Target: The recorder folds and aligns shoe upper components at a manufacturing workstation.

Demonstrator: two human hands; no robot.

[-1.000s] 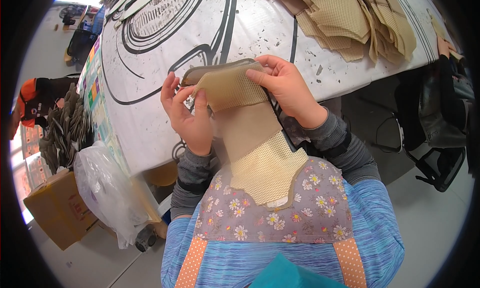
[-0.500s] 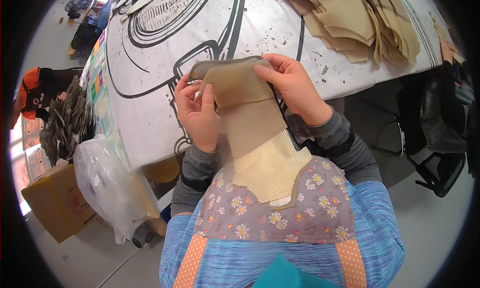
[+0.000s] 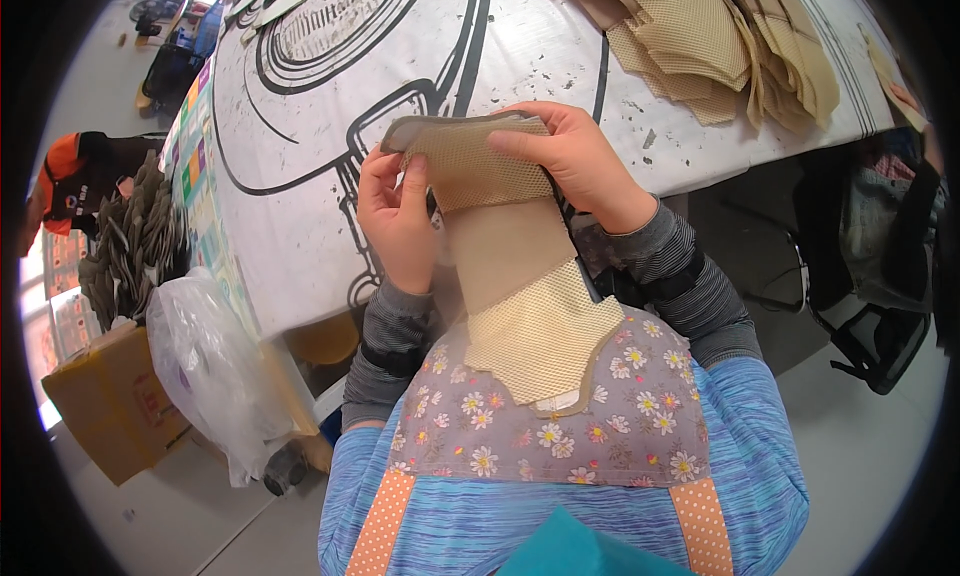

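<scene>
A beige fabric piece [image 3: 505, 246] with mesh panels at both ends and a smooth middle band hangs from my hands over my flowered apron [image 3: 640, 406]. Dark edging runs along its top and right side. My left hand [image 3: 398, 211] pinches the upper left corner, thumb on the mesh and fingers behind. At the upper right, my right hand [image 3: 585, 166] grips the piece with the thumb laid flat across its front. The fingers behind the cloth are partly hidden. A pale patch shows at the piece's bottom tip, which rests on the apron.
The table [image 3: 290, 226] has a white cover with black line drawings. Stacked beige mesh pieces [image 3: 700, 46] lie at its far right. On the left stand a cardboard box [image 3: 115, 401], a clear plastic bag [image 3: 215, 366] and a dark fabric heap [image 3: 130, 246]. Another person's hand [image 3: 905, 101] shows far right.
My right thumb has slid left along the top of the fabric piece, and the top edge has folded closer to the mesh. At far right the other person's arm has moved.
</scene>
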